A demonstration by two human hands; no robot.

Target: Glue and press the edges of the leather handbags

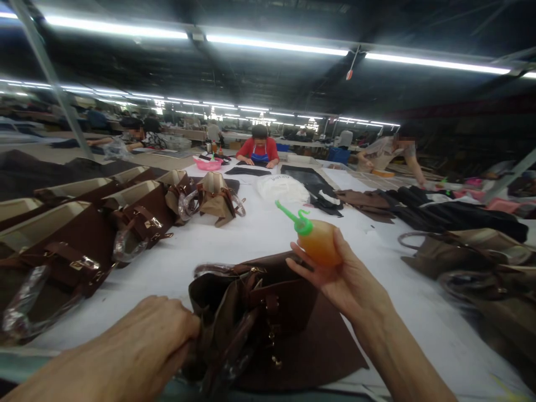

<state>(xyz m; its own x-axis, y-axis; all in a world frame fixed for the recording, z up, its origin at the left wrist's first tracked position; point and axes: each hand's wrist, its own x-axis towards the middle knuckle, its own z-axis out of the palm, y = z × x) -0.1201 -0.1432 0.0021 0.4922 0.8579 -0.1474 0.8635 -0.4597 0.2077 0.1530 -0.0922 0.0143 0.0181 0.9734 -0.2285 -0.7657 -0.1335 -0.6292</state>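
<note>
My right hand (341,276) is raised above the table, fingers wrapped round a small orange squeeze bottle (321,241) with a green nozzle (293,218) pointing up and left. My left hand (157,332) is closed on the near edge of a dark brown handbag (255,312) that lies slumped on the white table (268,234) just in front of me. The bag's handle is wrapped in clear plastic. A flat brown piece (330,346) lies under the bag.
A row of brown handbags (84,240) lines the left side, and two tan ones (215,198) stand farther back. Dark fabric and more bags (469,245) pile at the right. A person in red (259,149) works at the far end beside a pink basket (208,163).
</note>
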